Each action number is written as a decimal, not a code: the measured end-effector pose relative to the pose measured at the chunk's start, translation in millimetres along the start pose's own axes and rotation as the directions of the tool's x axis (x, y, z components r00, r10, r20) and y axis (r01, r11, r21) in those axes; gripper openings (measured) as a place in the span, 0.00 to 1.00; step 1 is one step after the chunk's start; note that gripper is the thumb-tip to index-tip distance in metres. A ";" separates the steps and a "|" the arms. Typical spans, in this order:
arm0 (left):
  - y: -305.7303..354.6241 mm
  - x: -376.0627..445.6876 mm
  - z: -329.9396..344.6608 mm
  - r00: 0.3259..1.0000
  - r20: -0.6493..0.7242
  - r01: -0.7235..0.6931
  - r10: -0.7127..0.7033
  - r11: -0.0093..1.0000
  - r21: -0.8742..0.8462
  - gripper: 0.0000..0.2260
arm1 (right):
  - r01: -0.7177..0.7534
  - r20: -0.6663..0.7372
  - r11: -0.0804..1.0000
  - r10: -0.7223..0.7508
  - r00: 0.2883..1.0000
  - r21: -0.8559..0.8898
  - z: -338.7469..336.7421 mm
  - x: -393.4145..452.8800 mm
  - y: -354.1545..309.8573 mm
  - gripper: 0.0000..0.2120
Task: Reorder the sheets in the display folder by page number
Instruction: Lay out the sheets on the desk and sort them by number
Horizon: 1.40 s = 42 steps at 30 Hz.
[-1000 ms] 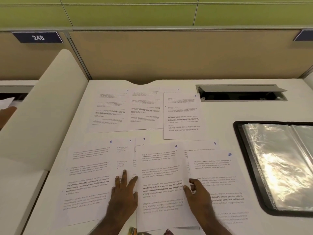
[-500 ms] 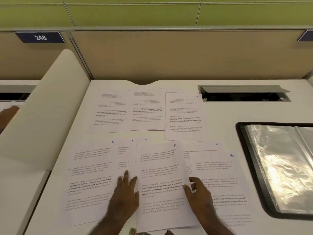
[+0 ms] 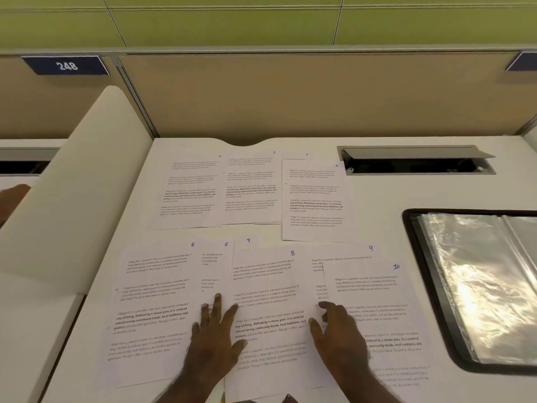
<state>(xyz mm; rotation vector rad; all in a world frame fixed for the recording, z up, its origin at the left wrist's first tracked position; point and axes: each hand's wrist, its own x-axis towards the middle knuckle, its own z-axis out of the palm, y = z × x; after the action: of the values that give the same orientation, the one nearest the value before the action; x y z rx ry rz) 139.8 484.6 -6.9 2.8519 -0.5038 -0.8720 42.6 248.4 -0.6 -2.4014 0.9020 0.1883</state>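
Observation:
Ten numbered text sheets lie on the white desk in two rows. Sheets 1 (image 3: 191,193), 2 (image 3: 251,187), 3 (image 3: 302,155) and 4 (image 3: 315,199) form the far row. Sheets 5 (image 3: 154,286), 6 (image 3: 212,266), 7 (image 3: 248,241), 8 (image 3: 267,286), 9 (image 3: 348,254) and 10 (image 3: 374,286) overlap in the near row. My left hand (image 3: 212,341) lies flat with straight fingers at sheet 8's left edge. My right hand (image 3: 340,335) touches sheet 8's right edge with thumb and forefinger. The open display folder (image 3: 430,280) lies at the right, its clear sleeves shining.
An open cable hatch (image 3: 415,161) sits at the back right of the desk. A curved white divider (image 3: 72,199) borders the desk's left side, with another person's hand (image 3: 11,199) beyond it. A tan partition rises behind.
Sheet 8 has slid a little to the left between my hands, covering more of sheet 7 and baring more of sheet 9. Both hands stay on the paper.

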 end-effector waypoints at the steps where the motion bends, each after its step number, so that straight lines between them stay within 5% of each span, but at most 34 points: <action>1: -0.7 0.1 0.1 1.000 0.005 -0.004 0.004 1.000 -0.004 0.36 | 0.022 -0.038 0.999 -0.023 0.999 -0.027 -2.5 0.8 3.6 0.19; 6: -1.4 1.0 0.0 1.000 0.029 -0.005 0.004 1.000 0.009 0.41 | 0.032 -0.127 0.980 -0.057 0.990 -0.194 -13.6 -2.7 34.0 0.25; 10: -0.3 1.6 -0.7 0.999 0.038 -0.002 0.001 1.000 0.029 0.43 | -0.065 0.069 0.945 0.091 0.993 -0.319 -13.3 -13.7 52.6 0.40; 14: 0.2 1.4 -0.8 1.000 0.027 -0.006 0.006 1.000 0.024 0.43 | -0.093 0.161 0.932 0.158 0.974 -0.349 -13.9 -21.0 53.9 0.42; 29: 1.6 2.1 -2.2 0.999 0.034 -0.004 0.003 0.999 0.044 0.43 | -0.068 0.253 0.928 0.170 0.952 -0.367 -10.6 -22.5 52.5 0.41; 33: 2.7 1.9 -3.2 0.999 0.034 -0.006 0.004 0.998 0.066 0.43 | -0.066 0.145 0.957 0.110 0.983 -0.281 -2.6 -25.1 50.5 0.40; 42: 0.8 2.4 -1.3 1.000 0.029 -0.015 0.013 0.998 0.057 0.43 | -0.019 0.274 0.926 0.131 0.953 -0.378 -10.4 -20.2 48.9 0.33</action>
<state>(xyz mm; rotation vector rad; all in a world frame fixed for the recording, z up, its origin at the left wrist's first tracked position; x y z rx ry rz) 142.2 483.1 -6.9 2.8873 -0.5599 -0.9111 -4.9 223.9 -7.9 -2.5806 0.8787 0.7928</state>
